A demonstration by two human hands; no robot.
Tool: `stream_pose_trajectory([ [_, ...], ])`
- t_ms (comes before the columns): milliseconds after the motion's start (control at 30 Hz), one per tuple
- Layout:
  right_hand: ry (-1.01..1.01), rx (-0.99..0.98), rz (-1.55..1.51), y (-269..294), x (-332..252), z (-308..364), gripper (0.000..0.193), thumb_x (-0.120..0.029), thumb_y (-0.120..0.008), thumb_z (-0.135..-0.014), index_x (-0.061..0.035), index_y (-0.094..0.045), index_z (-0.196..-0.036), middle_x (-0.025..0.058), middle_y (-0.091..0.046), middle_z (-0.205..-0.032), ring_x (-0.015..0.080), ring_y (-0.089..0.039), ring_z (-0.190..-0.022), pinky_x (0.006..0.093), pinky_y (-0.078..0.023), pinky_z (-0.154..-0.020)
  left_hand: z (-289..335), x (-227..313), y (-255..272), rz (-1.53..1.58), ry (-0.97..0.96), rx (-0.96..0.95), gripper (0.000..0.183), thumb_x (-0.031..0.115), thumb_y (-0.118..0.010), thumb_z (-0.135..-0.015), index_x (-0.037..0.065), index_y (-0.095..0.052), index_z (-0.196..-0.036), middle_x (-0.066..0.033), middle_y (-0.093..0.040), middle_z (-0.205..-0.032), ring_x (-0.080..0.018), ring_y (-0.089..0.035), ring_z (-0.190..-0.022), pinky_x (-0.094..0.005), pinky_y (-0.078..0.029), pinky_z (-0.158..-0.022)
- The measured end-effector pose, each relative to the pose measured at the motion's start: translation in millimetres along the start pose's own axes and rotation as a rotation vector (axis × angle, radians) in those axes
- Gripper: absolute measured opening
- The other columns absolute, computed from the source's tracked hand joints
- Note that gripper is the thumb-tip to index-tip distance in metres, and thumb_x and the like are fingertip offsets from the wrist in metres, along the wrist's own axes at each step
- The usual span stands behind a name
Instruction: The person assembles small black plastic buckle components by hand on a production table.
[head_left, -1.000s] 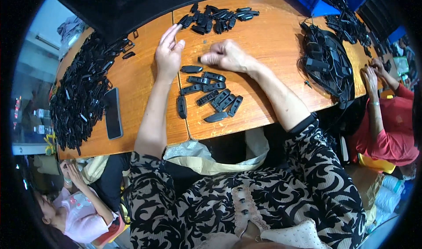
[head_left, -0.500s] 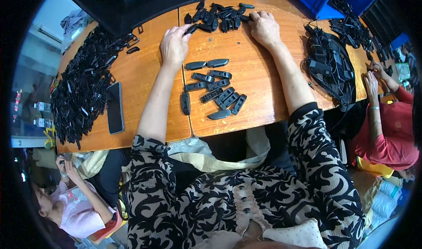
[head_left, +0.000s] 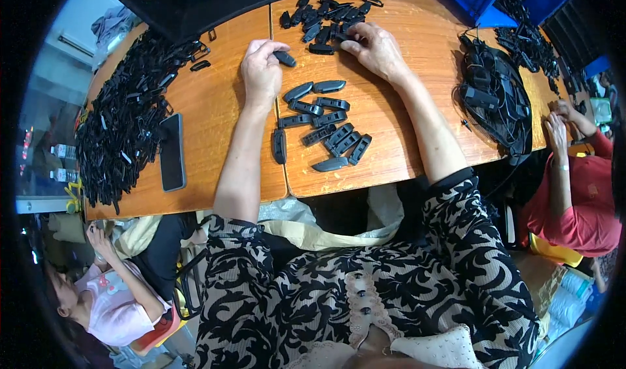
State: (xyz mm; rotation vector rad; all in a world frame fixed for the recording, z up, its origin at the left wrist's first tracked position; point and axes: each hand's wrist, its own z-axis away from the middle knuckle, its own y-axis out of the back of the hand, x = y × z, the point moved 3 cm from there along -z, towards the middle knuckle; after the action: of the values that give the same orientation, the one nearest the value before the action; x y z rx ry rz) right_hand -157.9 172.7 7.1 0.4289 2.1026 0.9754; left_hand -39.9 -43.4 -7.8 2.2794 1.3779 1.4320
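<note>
My left hand [head_left: 262,72] is closed on a small black plastic piece [head_left: 285,59], long and rounded, held between thumb and fingers just above the wooden table. My right hand [head_left: 376,53] reaches to the near right side of a heap of similar black pieces [head_left: 324,18]. Its thumb and fingers pinch a dark piece there, partly hidden by the fingers. Between my forearms lie several larger black plastic pieces [head_left: 330,117], some with open slots facing up and some with smooth backs.
A large mound of black parts [head_left: 127,121] covers the left side, with a phone [head_left: 172,152] beside it. A black tray [head_left: 195,7] and blue bins [head_left: 471,0] line the far edge. At right lies a black mesh bag with cables [head_left: 490,92]. Two other people sit at either side.
My left hand has drawn back from the heap with a black piece. My right hand has moved left and nearer along the heap, and its fingers have closed.
</note>
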Motion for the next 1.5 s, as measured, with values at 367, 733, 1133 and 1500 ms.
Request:
stream_pose_trajectory([
  [367,0.033,0.17,0.375,6.1,64.7,-69.8,0.042,-0.016,-0.064,-0.084,-0.0168,-0.064,-0.126,0.0112,-0.059,-0.131,0.0312,-0.061,-0.113,0.0412,-0.05,-0.095,-0.6,6.9,-14.2,0.037,0.083,-0.045,0.042,0.016,-0.071,-0.087,-0.003,-0.063,-0.123,-0.0178,-0.059,-0.123,-0.0238,-0.065,-0.102,-0.0346,-0.053,-0.09],
  [733,-0.096,-0.124,0.216,13.6,47.9,-36.2,0.028,-0.025,-0.059,-0.088,-0.0002,-0.071,-0.088,0.0257,-0.068,-0.091,0.0424,-0.066,-0.09,0.0476,-0.053,-0.083,-0.4,12.4,-6.9,-0.136,-0.091,-0.084,0.033,0.023,-0.063,-0.093,0.008,-0.067,-0.121,-0.0124,-0.058,-0.129,-0.0305,-0.061,-0.11,-0.0367,-0.049,-0.093],
  [1133,0.346,-0.067,0.291,38.3,21.1,15.9,0.025,-0.015,-0.064,-0.083,-0.0124,-0.073,-0.106,0.0086,-0.067,-0.107,0.028,-0.063,-0.103,0.04,-0.055,-0.083,-5.7,16.2,0.0,-0.114,0.185,-0.213,0.035,0.009,-0.073,-0.075,-0.005,-0.069,-0.107,-0.0159,-0.067,-0.107,-0.0208,-0.068,-0.087,-0.0294,-0.055,-0.081],
  [1500,0.127,-0.127,-0.236,19.8,-3.2,16.7,0.016,-0.015,-0.057,-0.091,-0.0031,-0.066,-0.097,0.0079,-0.063,-0.073,0.0201,-0.062,-0.068,0.0338,-0.049,-0.065,4.5,32.9,-17.8,0.366,0.196,-0.367,0.022,-0.001,-0.064,-0.086,-0.001,-0.072,-0.106,-0.0084,-0.073,-0.097,-0.0141,-0.068,-0.087,-0.0252,-0.051,-0.079],
])
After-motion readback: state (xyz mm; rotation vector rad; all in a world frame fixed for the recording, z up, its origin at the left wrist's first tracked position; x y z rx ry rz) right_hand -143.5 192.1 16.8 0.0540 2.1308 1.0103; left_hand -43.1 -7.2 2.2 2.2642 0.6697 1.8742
